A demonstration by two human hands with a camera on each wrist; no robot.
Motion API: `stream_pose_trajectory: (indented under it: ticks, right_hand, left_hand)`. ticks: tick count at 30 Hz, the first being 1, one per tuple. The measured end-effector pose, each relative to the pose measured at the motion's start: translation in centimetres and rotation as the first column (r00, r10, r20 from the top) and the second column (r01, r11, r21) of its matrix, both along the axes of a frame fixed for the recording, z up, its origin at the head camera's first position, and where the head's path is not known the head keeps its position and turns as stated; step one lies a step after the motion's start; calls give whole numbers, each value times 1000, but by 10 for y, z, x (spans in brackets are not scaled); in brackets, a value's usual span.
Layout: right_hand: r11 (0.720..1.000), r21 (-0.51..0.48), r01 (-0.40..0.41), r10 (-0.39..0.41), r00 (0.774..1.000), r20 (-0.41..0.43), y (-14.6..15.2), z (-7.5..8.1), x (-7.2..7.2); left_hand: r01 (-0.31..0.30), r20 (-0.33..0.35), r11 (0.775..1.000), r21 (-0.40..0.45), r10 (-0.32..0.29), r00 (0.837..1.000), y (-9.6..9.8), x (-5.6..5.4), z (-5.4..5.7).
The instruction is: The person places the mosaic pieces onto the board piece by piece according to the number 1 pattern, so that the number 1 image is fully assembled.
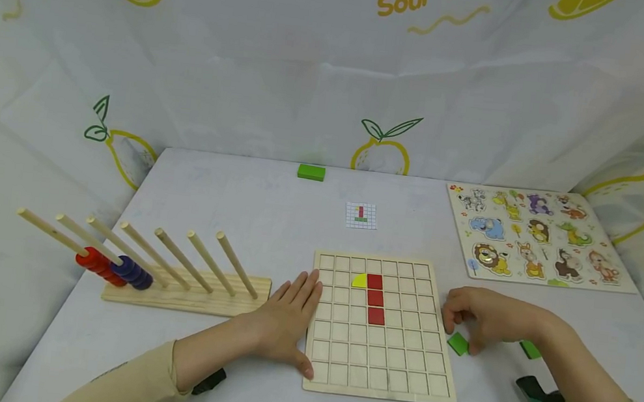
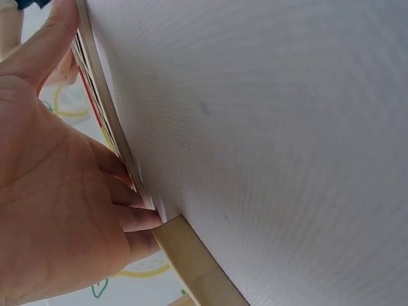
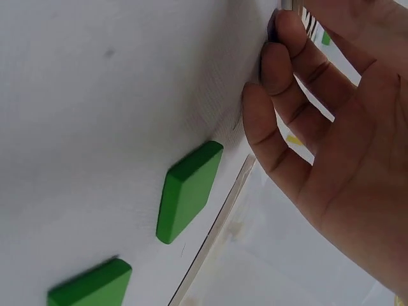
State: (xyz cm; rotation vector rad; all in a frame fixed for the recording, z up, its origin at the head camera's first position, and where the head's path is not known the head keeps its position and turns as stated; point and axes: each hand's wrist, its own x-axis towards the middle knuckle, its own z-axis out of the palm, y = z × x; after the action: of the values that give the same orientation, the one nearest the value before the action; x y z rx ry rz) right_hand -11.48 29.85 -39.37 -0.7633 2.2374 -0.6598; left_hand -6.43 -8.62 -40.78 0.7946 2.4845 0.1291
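Observation:
My left hand (image 1: pixel 285 328) lies with fingers straight against the left edge of the wooden grid board (image 1: pixel 341 354), thumb spread near its lower corner. On the board, three red squares (image 1: pixel 375 298) run in a column, with a yellow quarter-circle tile (image 1: pixel 360 280) left of the top one. Just right of the board, my right hand (image 1: pixel 492 317) bends down and pinches a green square tile (image 1: pixel 458 343) between thumb and fingertips. Another green tile (image 1: pixel 530 349) lies by the right wrist; the right wrist view shows two green tiles (image 3: pixel 191 191) on the tabletop behind the fingers.
A wooden peg stand (image 1: pixel 211 304) with red and blue rings stands at the left. A small pattern card (image 1: pixel 361 216) lies behind the board, a green block (image 1: pixel 311 172) at the back edge. An animal puzzle board (image 1: pixel 541 250) occupies the back right.

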Motion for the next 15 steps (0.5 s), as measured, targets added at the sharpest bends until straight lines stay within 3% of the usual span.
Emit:
stream_pose_trajectory:
  ticks: [15]
  right_hand:
    - [997,74,16,-11,998,-61,-7,-1,3]
  left_hand:
    - [13,-6,1000,2,-13,1000,0,0,-1]
